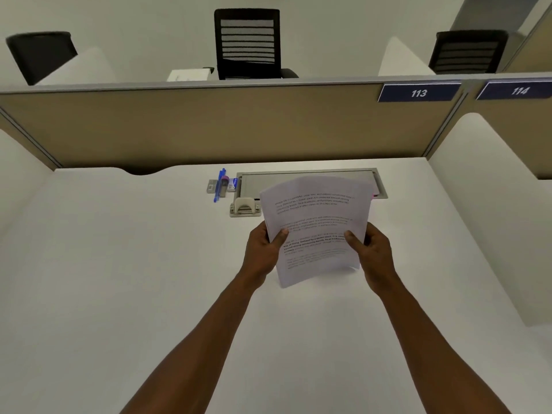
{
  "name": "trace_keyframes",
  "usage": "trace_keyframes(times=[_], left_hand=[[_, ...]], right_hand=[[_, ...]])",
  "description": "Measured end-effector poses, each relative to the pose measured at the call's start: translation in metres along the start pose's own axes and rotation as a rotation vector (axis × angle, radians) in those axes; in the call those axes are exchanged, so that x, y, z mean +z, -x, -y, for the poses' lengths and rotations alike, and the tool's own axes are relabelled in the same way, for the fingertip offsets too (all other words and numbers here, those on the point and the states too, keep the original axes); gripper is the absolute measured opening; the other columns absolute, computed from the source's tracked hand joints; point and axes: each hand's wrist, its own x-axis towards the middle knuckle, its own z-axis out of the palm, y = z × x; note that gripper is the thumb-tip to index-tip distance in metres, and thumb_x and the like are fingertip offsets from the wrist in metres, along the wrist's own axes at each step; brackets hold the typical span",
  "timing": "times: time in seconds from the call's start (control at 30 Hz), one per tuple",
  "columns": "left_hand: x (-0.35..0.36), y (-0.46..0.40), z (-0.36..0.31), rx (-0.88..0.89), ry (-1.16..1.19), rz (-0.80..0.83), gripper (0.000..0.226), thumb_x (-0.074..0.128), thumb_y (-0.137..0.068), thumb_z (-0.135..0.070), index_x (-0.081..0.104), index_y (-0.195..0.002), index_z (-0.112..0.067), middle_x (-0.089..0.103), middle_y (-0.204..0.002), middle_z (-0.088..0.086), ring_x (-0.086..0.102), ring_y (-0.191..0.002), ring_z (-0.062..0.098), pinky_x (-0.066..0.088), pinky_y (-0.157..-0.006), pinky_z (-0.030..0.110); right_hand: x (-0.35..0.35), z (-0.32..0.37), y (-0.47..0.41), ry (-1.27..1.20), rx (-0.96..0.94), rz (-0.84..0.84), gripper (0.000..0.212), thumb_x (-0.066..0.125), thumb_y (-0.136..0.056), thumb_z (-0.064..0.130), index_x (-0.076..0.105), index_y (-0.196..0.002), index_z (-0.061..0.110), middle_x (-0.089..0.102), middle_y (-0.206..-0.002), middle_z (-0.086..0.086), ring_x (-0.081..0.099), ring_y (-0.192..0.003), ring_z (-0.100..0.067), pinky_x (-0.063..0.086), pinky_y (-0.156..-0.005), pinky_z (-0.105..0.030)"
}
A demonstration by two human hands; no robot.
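A small stack of printed white sheets (pixel 316 222) is held up above the white desk (pixel 119 264), tilted slightly to the left. My left hand (pixel 263 252) grips its left edge, thumb on the front. My right hand (pixel 372 252) grips the right edge the same way. The fingers behind the paper are hidden.
A beige hole punch (pixel 243 207) sits just left of the sheets. Blue pens (pixel 220 185) and small stationery lie behind it, beside a grey cable hatch (pixel 304 177). A tan partition (pixel 209 127) closes the desk's back, white dividers its sides. Black chairs (pixel 247 43) stand beyond.
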Motion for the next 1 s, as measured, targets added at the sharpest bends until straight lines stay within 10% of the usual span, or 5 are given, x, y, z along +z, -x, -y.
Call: trace_keyframes(times=[0.4,0.6,1.0], left_hand=[[0.022,0.017,-0.013,0.072,-0.035,-0.163,0.032,0.065,-0.092,-0.016,0.069,-0.092,-0.048,0.074,-0.095,-0.017,0.071,-0.090,0.011,0.057,-0.068,0.020],[0.029,0.025,-0.003,0.023,-0.094,-0.127,0.027,0.064,-0.093,-0.012,0.065,-0.119,-0.019,0.070,-0.109,0.001,0.066,-0.104,0.025,0.057,-0.092,0.048],[0.037,0.029,-0.005,0.035,-0.112,-0.183,0.024,0.063,-0.094,-0.016,0.065,-0.115,-0.027,0.071,-0.106,-0.003,0.067,-0.102,0.022,0.057,-0.091,0.045]], right_hand=[[-0.015,0.005,0.004,-0.084,-0.052,-0.059,0.018,0.063,-0.094,0.015,0.073,-0.105,0.025,0.075,-0.103,0.000,0.071,-0.095,-0.019,0.057,-0.077,-0.024],[-0.015,-0.005,0.008,-0.069,0.030,-0.054,0.020,0.064,-0.092,0.009,0.070,-0.111,0.011,0.075,-0.104,-0.002,0.070,-0.098,-0.020,0.057,-0.088,-0.034],[-0.017,-0.004,0.008,-0.040,0.013,-0.042,0.021,0.060,-0.095,0.014,0.069,-0.113,0.018,0.074,-0.106,-0.002,0.068,-0.102,-0.023,0.056,-0.091,-0.038]])
